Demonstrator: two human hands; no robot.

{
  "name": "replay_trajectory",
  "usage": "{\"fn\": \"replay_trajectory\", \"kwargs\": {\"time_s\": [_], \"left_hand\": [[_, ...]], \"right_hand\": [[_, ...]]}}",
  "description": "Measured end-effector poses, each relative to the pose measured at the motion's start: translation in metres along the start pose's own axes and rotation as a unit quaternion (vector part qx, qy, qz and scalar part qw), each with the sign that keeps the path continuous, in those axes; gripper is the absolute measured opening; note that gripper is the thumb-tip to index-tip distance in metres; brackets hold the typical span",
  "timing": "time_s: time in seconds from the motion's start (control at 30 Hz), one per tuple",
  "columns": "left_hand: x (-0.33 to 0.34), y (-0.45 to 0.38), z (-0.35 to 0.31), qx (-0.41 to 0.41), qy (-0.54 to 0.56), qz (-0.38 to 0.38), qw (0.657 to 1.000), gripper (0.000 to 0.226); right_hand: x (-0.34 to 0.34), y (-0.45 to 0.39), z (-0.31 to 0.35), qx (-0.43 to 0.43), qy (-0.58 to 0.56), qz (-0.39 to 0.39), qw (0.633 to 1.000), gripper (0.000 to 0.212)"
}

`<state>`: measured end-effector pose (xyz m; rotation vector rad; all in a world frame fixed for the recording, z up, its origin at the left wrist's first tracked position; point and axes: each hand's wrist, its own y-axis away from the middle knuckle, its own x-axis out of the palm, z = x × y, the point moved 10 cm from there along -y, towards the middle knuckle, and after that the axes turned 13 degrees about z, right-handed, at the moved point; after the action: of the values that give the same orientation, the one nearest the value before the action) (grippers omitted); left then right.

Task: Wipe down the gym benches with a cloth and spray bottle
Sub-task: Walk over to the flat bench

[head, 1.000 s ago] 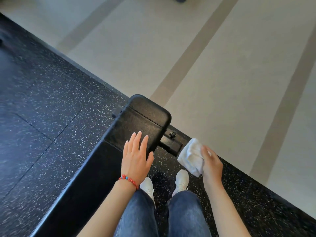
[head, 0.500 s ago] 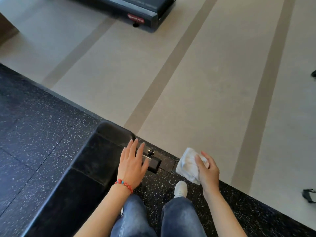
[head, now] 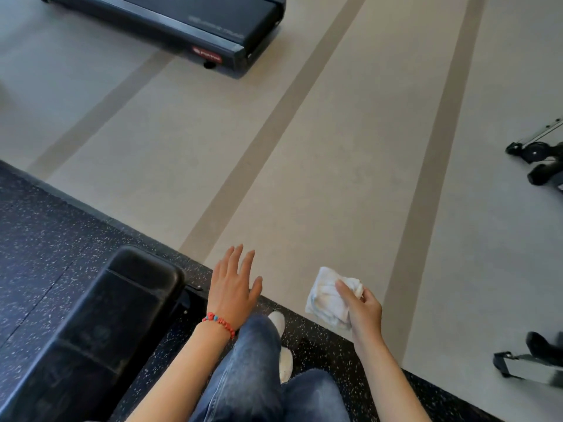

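Note:
A black padded gym bench [head: 100, 324] runs from the lower left edge up to its rounded end near the floor seam. My left hand [head: 233, 287] hovers just right of that end, fingers spread, touching nothing; a red bead bracelet is on the wrist. My right hand [head: 362, 309] is held further right, closed on a crumpled white cloth [head: 329, 296]. No spray bottle is in view.
A black treadmill deck [head: 195, 22] lies at the top on the beige striped floor. Dark equipment parts [head: 536, 159] and a metal frame foot [head: 530, 363] sit at the right edge. My legs in jeans and white shoes stand on the black speckled rubber mat [head: 45, 239].
My left hand has lifted off the bench end and moved right, clear of the pad. The view has tilted up and swung right, so the treadmill and right-side equipment now show.

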<state>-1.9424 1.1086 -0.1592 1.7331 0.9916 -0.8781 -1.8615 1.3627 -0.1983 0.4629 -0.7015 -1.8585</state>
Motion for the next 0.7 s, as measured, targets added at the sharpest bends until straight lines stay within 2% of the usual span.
{"fn": "replay_trajectory", "kwargs": {"time_s": [0.33,0.53,0.7], "left_hand": [[-0.036,-0.097,0.004,-0.015,0.025,-0.003,1.000,0.054],[-0.073,-0.177,0.032,-0.038,0.027,-0.007,0.999,0.053],[-0.119,-0.225,0.065,-0.070,0.023,-0.039,0.997,0.051]], "right_hand": [[0.042,-0.090,0.084,-0.030,0.018,0.034,0.999,0.013],[0.104,-0.170,0.160,-0.036,0.030,0.059,0.997,0.014],[0.163,-0.215,0.218,-0.051,0.059,0.094,0.992,0.013]]}}
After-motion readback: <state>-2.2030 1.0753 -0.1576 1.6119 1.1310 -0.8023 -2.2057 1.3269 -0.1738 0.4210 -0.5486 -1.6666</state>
